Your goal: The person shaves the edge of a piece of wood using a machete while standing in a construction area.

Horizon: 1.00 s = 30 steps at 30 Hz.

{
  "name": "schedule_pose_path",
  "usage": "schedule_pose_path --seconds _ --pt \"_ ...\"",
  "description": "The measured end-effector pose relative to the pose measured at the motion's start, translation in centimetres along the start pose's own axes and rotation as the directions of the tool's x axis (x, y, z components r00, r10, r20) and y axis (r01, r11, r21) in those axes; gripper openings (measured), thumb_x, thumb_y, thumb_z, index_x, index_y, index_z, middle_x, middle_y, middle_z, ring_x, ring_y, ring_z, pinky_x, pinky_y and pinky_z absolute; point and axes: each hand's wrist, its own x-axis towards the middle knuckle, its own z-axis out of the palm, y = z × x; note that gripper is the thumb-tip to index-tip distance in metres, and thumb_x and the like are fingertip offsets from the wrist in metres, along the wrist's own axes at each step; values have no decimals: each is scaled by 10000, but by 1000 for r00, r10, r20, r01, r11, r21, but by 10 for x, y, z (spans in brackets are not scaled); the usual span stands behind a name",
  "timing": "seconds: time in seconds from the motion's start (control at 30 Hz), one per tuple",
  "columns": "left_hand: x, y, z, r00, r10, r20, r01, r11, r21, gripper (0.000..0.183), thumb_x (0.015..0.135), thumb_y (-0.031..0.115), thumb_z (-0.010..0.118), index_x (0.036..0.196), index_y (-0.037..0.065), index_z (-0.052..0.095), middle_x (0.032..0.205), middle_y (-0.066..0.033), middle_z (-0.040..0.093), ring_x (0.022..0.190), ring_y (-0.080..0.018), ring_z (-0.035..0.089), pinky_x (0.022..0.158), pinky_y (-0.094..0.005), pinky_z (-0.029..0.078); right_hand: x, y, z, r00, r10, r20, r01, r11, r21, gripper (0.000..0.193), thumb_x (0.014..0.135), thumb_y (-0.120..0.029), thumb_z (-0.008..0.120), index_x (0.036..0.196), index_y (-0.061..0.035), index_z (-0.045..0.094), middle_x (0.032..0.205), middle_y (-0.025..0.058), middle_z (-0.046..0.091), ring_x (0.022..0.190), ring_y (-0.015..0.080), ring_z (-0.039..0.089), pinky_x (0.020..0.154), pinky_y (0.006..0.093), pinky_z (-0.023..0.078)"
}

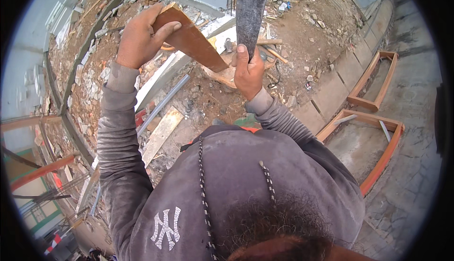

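Left hand: closed on the upper end of the brown board, thumb across the face. Board is off the ground, in front of the chest, sloping down to the right; low end just beside the right hand, over a wood block. Can't tell if it touches the block.

Right hand: clamped round the machete at the base of the blade, thumb along it, blade pointing up. Grip mostly hidden by the fingers.

Step, my read: hand-trimming the board, between cuts, blade raised. Can't see a cut line.

Next move calls for: low end seated firmly on the block, left fingers kept high, then short controlled strokes down the edge. Risk: board slips or the blade glances off.

Two wooden frames lie well apart on the right, nearer one, farther one.
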Motion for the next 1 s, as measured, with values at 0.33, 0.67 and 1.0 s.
schedule_pose_path --seconds 0.33,0.67,1.0 --pt "3 -8 -4 997 -57 53 62 993 -101 391 990 335 810 1177 15 687 1006 -221 726 926 -441 705 807 -460 561 9 11 -12 937 274 216 -232 952 -202 400 1140 -349 589 1109 38 686 824 179 725 739 293 686 718 431 529" --pt "-10 14 -6 996 -81 33 81 997 -8 419 978 299 838 1224 -7 691 1044 -237 740 944 -396 739 827 -442 573 16 -14 11 966 115 230 -38 948 -315 428 1118 -359 598 1014 52 659 860 327 689 817 529 692 688 543 524" --pt "-17 21 -3 998 -48 32 48 999 13 393 970 313 833 1171 11 681 1013 -230 719 915 -445 714 790 -472 568 14 -20 16 925 239 296 -95 899 -427 444 1117 -384 590 1037 44 679 900 335 715 883 546 703 759 591 522"
